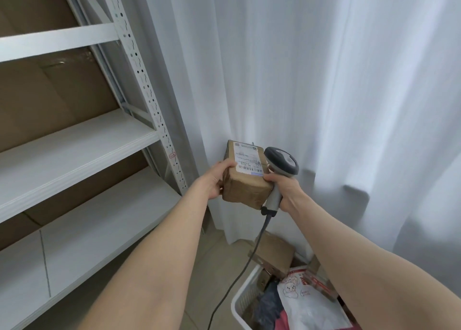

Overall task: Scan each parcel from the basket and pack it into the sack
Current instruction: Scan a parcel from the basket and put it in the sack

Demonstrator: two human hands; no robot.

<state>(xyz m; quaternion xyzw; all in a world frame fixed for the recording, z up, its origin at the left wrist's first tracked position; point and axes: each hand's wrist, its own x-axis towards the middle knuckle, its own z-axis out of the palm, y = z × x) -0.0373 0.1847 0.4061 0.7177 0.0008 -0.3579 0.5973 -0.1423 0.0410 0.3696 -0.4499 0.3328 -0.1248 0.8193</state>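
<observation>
White curtain (299, 80), shelving (74, 140), basket (245, 296) of parcels (274, 253)

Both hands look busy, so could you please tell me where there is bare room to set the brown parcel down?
The middle shelf board and the lower shelf board, left of the perforated upright, show bare white surface. The floor strip left of the basket is free except for the scanner cable. The basket is crowded with parcels and bags.
</observation>
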